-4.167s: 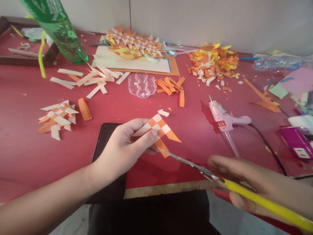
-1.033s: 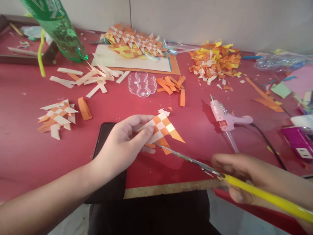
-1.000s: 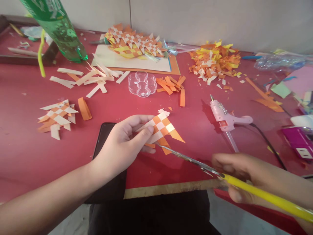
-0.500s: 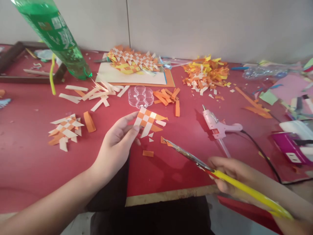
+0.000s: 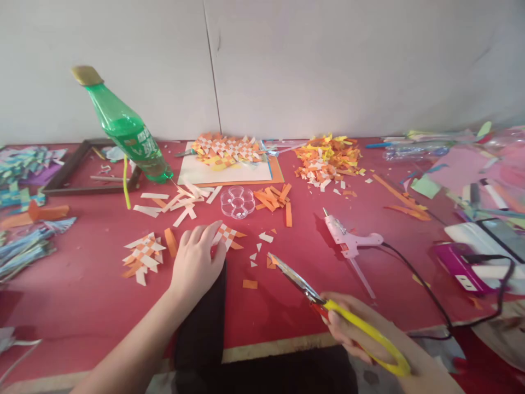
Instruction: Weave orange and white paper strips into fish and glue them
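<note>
Near the middle of the bench point(image 5: 94, 317), the checkered woven piece point(image 5: 227, 235) was just ahead and to the right of the left hand point(image 5: 197, 260), the nearer one, its pointed ends aimed rightward. That hand was half curled, fingers at the piece's left edge; whether they pinched it could not be told. Well apart, the right hand point(image 5: 348, 323) gripped scissors point(image 5: 297, 282), blades angled forward and leftward.
</note>
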`<state>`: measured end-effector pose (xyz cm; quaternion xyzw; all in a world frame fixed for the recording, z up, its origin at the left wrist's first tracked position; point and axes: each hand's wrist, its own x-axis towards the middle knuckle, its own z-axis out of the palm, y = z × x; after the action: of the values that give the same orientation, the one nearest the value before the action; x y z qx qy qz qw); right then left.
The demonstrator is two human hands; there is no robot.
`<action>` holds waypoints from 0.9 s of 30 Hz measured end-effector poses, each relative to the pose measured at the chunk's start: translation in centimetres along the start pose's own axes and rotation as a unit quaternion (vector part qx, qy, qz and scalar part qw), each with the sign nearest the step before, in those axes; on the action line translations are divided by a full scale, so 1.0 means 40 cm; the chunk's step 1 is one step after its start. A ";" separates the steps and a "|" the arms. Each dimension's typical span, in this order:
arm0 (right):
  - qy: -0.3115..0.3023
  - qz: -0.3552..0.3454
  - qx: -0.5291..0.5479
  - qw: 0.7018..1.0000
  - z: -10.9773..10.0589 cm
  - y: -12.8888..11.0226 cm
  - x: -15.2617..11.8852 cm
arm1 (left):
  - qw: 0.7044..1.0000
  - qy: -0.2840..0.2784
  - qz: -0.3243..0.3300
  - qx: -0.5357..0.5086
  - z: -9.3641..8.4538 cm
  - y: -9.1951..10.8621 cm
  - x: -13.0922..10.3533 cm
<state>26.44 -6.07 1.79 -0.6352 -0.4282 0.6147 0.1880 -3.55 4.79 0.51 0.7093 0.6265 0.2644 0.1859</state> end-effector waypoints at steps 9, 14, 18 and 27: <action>-0.034 0.036 0.049 0.998 0.041 -0.067 -0.043 | 0.906 -0.265 -0.047 -0.327 -0.029 0.078 -0.032; -0.108 0.025 0.022 0.994 0.031 -0.069 -0.026 | 0.869 -0.295 -0.120 -0.378 -0.018 0.110 -0.036; -0.212 -0.001 0.008 0.977 0.015 -0.040 0.009 | 0.875 -0.298 -0.116 -0.363 -0.030 0.109 -0.024; -0.164 -0.020 -0.031 0.986 -0.007 -0.059 0.001 | 0.927 -0.292 -0.026 -0.234 -0.054 0.101 0.023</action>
<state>25.95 -4.62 3.63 -0.5229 -0.4846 0.6929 0.1077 -1.60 4.97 4.73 0.6746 0.4834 0.1799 0.5282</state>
